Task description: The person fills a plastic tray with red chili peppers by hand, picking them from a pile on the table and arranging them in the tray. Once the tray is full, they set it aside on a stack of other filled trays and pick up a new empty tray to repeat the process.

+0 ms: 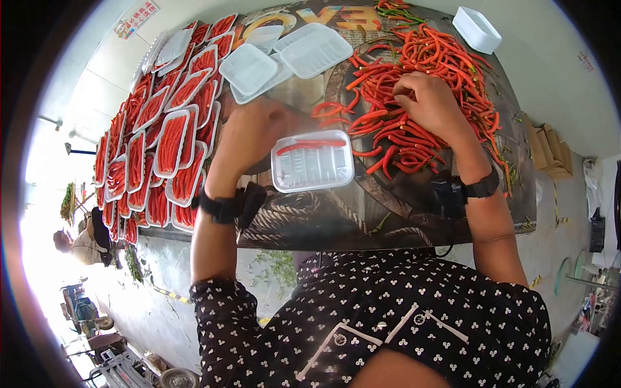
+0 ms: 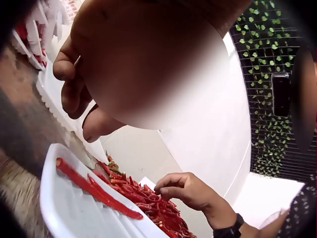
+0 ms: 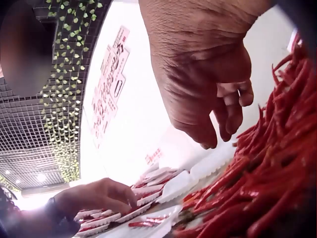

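Near the front middle of the table, in the head view, a white ribbed plastic tray (image 1: 313, 169) has red chilies (image 1: 310, 143) lying along its far side. My left hand (image 1: 249, 132), blurred, hovers just beyond the tray's left corner. In the left wrist view its fingers (image 2: 94, 124) hang loosely bent above the tray, holding nothing visible. My right hand (image 1: 430, 103) is over a big heap of red chilies (image 1: 414, 145) at the right. The right wrist view shows its fingers (image 3: 230, 111) loosely bent with a gap between thumb and fingers, nothing held.
Trays filled with chilies (image 1: 171, 143) are piled along the left side. Bare trays (image 1: 317, 52) lie at the back middle, and a stack of white trays (image 1: 477, 30) stands at the back right. Some greener chilies (image 1: 394, 11) lie at the far edge.
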Action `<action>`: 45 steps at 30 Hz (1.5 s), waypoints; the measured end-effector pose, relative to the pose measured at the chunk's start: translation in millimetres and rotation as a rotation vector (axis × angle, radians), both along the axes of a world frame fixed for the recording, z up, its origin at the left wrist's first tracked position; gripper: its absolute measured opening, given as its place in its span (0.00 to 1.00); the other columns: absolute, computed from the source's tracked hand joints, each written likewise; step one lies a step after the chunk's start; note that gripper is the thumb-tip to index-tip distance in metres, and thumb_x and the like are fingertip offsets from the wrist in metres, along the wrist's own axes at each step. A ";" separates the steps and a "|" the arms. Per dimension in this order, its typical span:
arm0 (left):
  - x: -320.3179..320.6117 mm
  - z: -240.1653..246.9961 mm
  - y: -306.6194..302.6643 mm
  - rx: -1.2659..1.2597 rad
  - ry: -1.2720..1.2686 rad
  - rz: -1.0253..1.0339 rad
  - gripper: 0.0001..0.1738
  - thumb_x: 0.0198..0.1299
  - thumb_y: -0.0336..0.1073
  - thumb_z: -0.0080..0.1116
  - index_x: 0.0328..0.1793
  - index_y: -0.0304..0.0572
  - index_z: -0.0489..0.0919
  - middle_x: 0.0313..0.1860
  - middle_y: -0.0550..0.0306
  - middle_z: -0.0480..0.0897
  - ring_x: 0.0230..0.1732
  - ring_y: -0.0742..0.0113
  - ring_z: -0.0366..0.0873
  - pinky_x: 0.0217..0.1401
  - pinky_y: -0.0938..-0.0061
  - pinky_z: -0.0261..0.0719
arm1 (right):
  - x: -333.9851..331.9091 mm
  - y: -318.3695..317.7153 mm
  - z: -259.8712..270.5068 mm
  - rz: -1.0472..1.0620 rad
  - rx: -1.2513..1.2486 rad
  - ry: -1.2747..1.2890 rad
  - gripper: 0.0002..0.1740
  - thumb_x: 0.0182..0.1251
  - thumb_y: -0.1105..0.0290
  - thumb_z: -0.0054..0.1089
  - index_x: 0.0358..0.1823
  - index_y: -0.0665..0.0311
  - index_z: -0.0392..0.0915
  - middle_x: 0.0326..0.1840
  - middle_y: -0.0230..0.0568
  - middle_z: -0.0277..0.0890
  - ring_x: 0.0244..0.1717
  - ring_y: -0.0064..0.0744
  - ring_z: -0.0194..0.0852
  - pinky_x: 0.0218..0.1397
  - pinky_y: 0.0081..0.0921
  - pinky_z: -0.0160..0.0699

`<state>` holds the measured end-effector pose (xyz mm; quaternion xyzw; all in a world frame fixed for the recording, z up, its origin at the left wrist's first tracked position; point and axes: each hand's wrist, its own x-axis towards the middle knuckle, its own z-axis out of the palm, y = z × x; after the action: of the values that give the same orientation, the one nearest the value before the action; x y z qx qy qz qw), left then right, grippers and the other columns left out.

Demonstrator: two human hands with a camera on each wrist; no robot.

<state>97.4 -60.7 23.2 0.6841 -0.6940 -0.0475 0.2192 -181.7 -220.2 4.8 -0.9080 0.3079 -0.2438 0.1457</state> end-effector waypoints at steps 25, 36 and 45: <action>0.2 2.4 -47.0 0.154 0.040 0.083 0.13 0.52 0.33 0.63 0.41 0.32 0.82 0.31 0.44 0.84 0.32 0.56 0.83 0.37 0.66 0.78 | -24.2 20.5 -7.2 -0.088 0.103 0.020 0.08 0.59 0.70 0.64 0.38 0.66 0.82 0.36 0.48 0.78 0.40 0.48 0.79 0.46 0.40 0.75; -14.0 -19.9 40.3 0.196 0.122 0.188 0.12 0.51 0.39 0.63 0.35 0.37 0.84 0.30 0.46 0.84 0.34 0.48 0.83 0.39 0.59 0.79 | -9.2 31.7 -6.4 -0.002 0.111 -0.014 0.07 0.59 0.69 0.61 0.34 0.64 0.81 0.34 0.48 0.78 0.40 0.52 0.78 0.46 0.42 0.76; -18.6 -26.7 41.2 0.122 0.011 0.234 0.10 0.51 0.39 0.63 0.34 0.40 0.83 0.33 0.47 0.84 0.36 0.47 0.82 0.40 0.58 0.77 | -28.0 30.2 0.0 -0.061 0.098 0.013 0.08 0.59 0.71 0.65 0.39 0.66 0.81 0.34 0.45 0.78 0.35 0.44 0.79 0.42 0.37 0.75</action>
<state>78.8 -19.4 -3.5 0.7721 -0.6042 -0.0673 0.1852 -209.7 -190.0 4.8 -0.8916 0.3479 -0.2270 0.1803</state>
